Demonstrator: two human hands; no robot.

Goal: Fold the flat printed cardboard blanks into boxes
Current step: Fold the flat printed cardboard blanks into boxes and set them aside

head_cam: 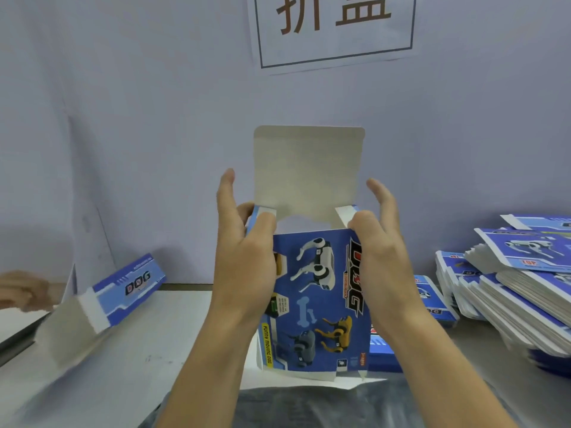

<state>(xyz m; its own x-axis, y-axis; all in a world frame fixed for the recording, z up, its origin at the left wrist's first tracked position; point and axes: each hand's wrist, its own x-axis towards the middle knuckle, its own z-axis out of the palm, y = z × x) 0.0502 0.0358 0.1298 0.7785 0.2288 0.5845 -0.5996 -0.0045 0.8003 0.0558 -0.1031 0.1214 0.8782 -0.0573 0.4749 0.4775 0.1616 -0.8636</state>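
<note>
I hold a blue printed box [315,304] upright in front of me, its robot-dog panel facing me. Its big lid flap [309,171] stands straight up, showing the plain grey inside. My left hand [244,251] grips the box's left side, thumb pressing on the small left side flap [262,211]. My right hand [380,251] grips the right side, thumb on the small right flap [346,213]. The bottom flaps hang loose near my lap.
A tall slanted stack of flat blue blanks [519,285] lies on the table at the right. At the left, another person's hand [21,291] holds a folded box [102,304] lying on the table. A sign [333,26] hangs on the wall behind.
</note>
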